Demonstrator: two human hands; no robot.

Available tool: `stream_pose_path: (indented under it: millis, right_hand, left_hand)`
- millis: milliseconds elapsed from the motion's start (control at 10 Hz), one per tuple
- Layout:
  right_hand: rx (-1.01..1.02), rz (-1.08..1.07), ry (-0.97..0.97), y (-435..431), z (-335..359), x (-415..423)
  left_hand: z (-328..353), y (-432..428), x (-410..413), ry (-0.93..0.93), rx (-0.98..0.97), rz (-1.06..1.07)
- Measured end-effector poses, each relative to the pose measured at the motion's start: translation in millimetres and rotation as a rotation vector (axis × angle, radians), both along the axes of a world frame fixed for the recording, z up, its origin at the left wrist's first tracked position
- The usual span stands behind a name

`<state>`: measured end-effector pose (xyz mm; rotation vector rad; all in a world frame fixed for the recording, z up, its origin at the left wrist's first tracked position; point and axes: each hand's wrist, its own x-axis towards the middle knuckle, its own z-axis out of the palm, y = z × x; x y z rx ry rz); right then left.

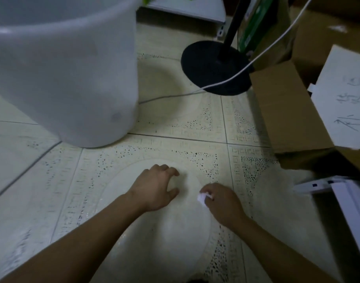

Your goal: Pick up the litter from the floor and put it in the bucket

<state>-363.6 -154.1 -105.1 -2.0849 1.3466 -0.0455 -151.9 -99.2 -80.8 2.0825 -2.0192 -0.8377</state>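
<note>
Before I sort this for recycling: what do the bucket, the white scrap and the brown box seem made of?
Bucket: likely plastic, translucent white, smooth matte wall. White scrap, pinched in the right hand: probably crumpled paper or tissue; too small to be sure. Brown box: cardboard, dull tan, folded flaps.

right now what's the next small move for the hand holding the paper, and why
Probably lift the right hand up and left toward the white bucket: it pinches a crumpled paper scrap, and the bucket stands ahead to the left.
</note>
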Motion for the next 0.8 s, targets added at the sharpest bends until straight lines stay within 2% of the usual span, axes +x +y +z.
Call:
stream_pose_path:
  millis: [200, 300, 400, 500, 600, 700, 800]
  right_hand:
    - [-0.254, -0.085, -0.346, -73, 145, 92]
    - [-0.301, -0.103, -0.420, -82, 220, 133]
    - [-0.263, -0.092, -0.526, -82, 281, 182]
    - [-0.234, -0.015, -0.499, -86, 325, 243]
    - [0.005, 0.253, -0.175, -84, 355, 292]
    - [0.158, 0.289, -0.013, -69, 393, 311]
    - [0.194, 0.208, -0.058, -45, 441, 301]
  left_hand:
    - [84, -49, 53, 0.057, -0.294, 0.151]
    - [145, -45, 74, 0.089, -0.354, 0.219]
    - [214, -30, 100, 0.104, -0.457, 0.291]
    - [286, -15, 136, 0.084, -0.525, 0.426]
    - [344, 7, 175, 0.004, -0.447, 0.519]
    - [400, 36, 206, -0.062, -0.283, 0.556]
    - [455, 63, 227, -0.073, -0.192, 0.587]
